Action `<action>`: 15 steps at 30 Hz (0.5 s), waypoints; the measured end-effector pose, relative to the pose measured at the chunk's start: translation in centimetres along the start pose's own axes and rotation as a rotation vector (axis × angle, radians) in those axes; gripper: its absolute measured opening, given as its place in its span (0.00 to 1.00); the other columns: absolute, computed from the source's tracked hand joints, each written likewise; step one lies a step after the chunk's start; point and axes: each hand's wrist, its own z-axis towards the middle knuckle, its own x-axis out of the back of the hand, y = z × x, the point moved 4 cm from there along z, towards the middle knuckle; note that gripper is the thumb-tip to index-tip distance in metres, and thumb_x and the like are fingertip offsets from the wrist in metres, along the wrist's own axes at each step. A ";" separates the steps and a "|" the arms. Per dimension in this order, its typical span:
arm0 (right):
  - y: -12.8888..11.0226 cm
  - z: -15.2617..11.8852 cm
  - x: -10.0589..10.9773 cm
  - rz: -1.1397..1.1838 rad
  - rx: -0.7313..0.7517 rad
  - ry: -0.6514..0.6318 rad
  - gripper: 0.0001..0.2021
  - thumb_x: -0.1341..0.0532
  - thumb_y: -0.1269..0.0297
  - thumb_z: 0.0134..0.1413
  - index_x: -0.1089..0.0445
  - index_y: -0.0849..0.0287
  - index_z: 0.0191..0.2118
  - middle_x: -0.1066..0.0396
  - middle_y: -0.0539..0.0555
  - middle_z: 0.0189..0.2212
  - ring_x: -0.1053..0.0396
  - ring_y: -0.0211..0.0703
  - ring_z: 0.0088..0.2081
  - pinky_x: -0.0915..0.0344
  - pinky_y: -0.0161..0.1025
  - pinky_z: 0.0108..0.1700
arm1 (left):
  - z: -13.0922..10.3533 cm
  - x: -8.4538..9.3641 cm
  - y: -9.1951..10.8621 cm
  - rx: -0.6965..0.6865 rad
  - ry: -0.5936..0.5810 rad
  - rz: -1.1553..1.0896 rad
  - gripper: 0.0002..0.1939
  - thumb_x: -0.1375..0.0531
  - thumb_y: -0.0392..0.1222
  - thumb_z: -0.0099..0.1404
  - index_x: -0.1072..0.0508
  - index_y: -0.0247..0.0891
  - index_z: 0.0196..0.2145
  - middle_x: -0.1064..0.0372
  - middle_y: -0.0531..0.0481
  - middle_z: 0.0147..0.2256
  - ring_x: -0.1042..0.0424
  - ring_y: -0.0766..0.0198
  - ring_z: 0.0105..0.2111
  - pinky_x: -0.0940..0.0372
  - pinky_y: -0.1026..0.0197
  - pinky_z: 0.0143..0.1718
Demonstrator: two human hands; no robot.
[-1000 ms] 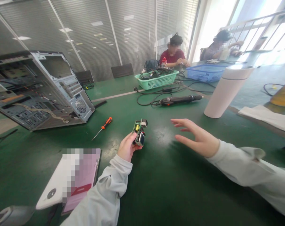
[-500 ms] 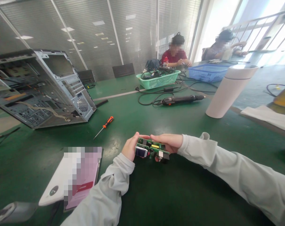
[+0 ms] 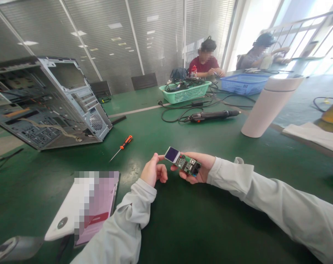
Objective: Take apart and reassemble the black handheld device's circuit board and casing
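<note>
A small green circuit board with a little dark-faced screen at its left end is held up over the table. My right hand grips it from the right, fingers wrapped underneath, so the screen and components face up towards me. My left hand is beside the screen end. Its index finger reaches out to the screen's edge while the other fingers curl loosely with nothing in them; whether that fingertip touches is hard to tell.
An open computer case stands at left, near an orange-black screwdriver. Below lies a phone. Further back are a corded electric screwdriver, a white tumbler, a green basket of cables and a blue basket. Two people sit beyond.
The circuit board has turned from edge-on to face-up, its screen end now raised. My left hand has let go of it and its lower fingers have curled; my right hand keeps hold.
</note>
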 end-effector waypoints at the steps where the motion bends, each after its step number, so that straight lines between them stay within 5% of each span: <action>1: -0.2 -0.1 0.2 0.016 0.019 0.052 0.29 0.70 0.53 0.66 0.40 0.69 0.48 0.35 0.54 0.22 0.39 0.33 0.16 0.43 0.27 0.18 | -0.1 0.0 0.1 -0.016 -0.001 -0.001 0.34 0.56 0.63 0.59 0.36 0.28 0.47 0.42 0.57 0.09 0.45 0.70 0.09 0.50 0.69 0.12; 4: -1.1 -0.1 1.2 -0.025 0.151 0.246 0.23 0.64 0.55 0.66 0.41 0.66 0.48 0.32 0.57 0.32 0.34 0.35 0.23 0.39 0.29 0.23 | -0.3 -0.1 0.2 -0.056 -0.002 -0.024 0.32 0.56 0.60 0.60 0.37 0.30 0.49 0.42 0.58 0.10 0.44 0.70 0.09 0.49 0.69 0.13; 7: -2.6 -0.8 2.7 -0.310 0.494 0.466 0.15 0.49 0.58 0.60 0.40 0.65 0.46 0.34 0.58 0.40 0.32 0.38 0.31 0.35 0.33 0.31 | -0.3 -0.1 0.2 -0.077 -0.006 -0.047 0.31 0.56 0.59 0.61 0.38 0.31 0.50 0.41 0.58 0.11 0.43 0.70 0.10 0.48 0.69 0.14; 11: -4.1 -3.9 2.5 -1.068 1.094 0.811 0.20 0.37 0.56 0.48 0.37 0.62 0.44 0.33 0.55 0.40 0.34 0.43 0.39 0.36 0.40 0.42 | 0.1 0.0 0.0 -0.046 -0.023 -0.053 0.31 0.56 0.59 0.61 0.38 0.30 0.50 0.41 0.57 0.11 0.43 0.69 0.10 0.46 0.68 0.14; 15: -3.4 -6.0 -0.3 -1.773 1.405 0.939 0.16 0.41 0.55 0.56 0.37 0.60 0.46 0.34 0.54 0.43 0.36 0.44 0.43 0.39 0.42 0.44 | 0.2 0.0 0.0 -0.026 -0.036 -0.067 0.30 0.56 0.58 0.62 0.37 0.29 0.49 0.40 0.57 0.11 0.42 0.69 0.11 0.46 0.68 0.15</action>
